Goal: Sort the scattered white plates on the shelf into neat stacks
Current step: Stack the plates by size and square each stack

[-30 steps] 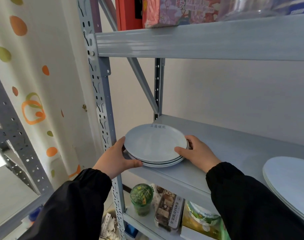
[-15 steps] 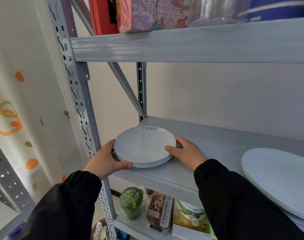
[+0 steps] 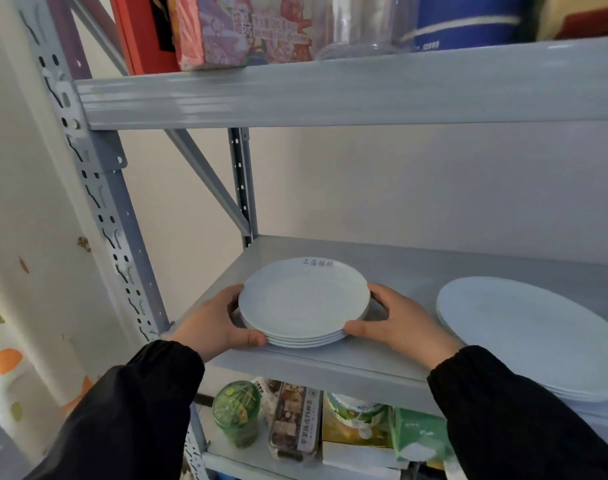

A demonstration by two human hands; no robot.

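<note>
**White small plates, stacked: front-left corner of middle shelf**

White, glossy small plate stack (image 3: 304,303), several high, lying flat and face up on the grey shelf (image 3: 330,370), close to its front lip.
- Orientation: round, so no long axis. The stack's axis stands upright, and the grey lettering on the top rim points to the back wall.
- Hold: left hand (image 3: 212,327) and right hand (image 3: 399,323) cup opposite rims, thumbs curled against the near edge.
- Neighbours: large plate stack (image 3: 531,341) well apart to the right; steel upright (image 3: 98,188) to the left.
- Risk (judged): the lower rims look slightly offset. Uneven squeezing or a pull toward the lip could slide the smooth plates apart and send one off the edge.
</note>
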